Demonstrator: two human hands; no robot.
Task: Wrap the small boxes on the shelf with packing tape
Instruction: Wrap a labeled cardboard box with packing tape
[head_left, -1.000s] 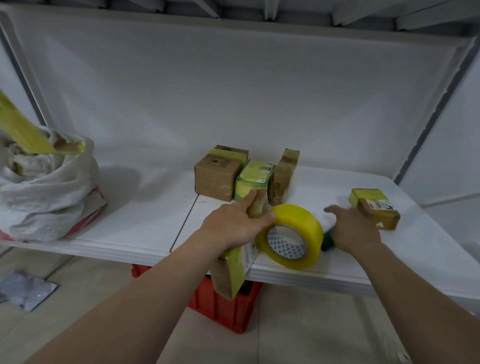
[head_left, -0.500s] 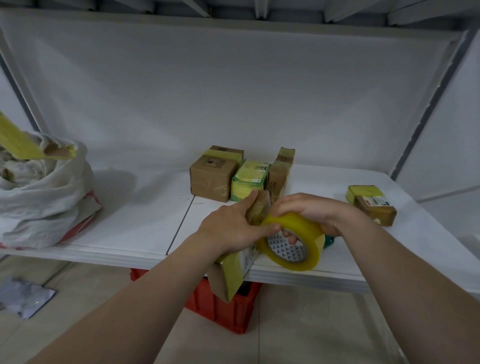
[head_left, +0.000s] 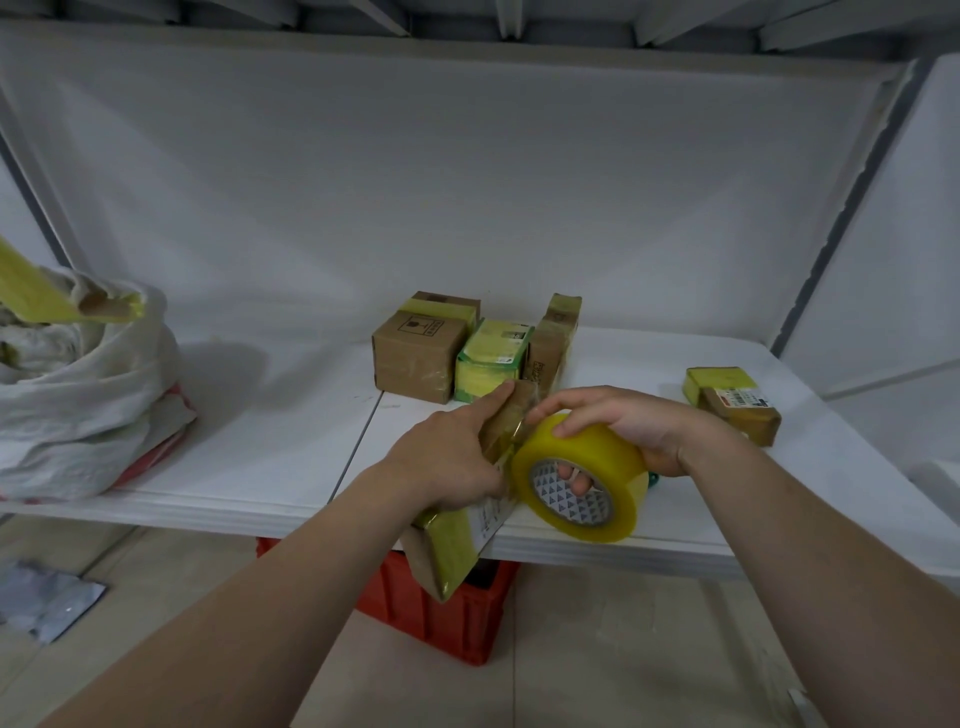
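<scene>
**A:** Where is the box (head_left: 452, 540)?

**B:** At the front edge of the shelf (head_left: 260, 457), tilted. Its lower end hangs past the edge, in front of a red crate (head_left: 441, 618) that sits below at 6 o'clock. Yellow tape already covers the lower end.

**A:** Who has hold of it?

**B:** The left hand (head_left: 447, 457). It grips the box from above, with the fingers wrapped round it and the index finger stretched along the top edge.

**A:** And the roll (head_left: 576, 478)?

**B:** Just beside the box at 3 o'clock, standing on its rim on the shelf with the core facing the camera. The right hand (head_left: 623, 426) grips it, with some fingers curled over the top of the roll and others showing through the core. I cannot tell whether a strip runs from roll to box (the gap there is too blurred).

**A:** What else is on the shelf?

**B:** Three boxes stand in a row at 12 o'clock, touching one another:
- a brown box (head_left: 415, 358)
- a green box (head_left: 491, 358)
- a thin box (head_left: 553, 343) standing on end

A far box (head_left: 732, 400) lies alone at 2 o'clock, well apart from the others, partly taped in yellow with a label on top. A white sack (head_left: 78, 395) slumps at 9 o'clock.
</scene>
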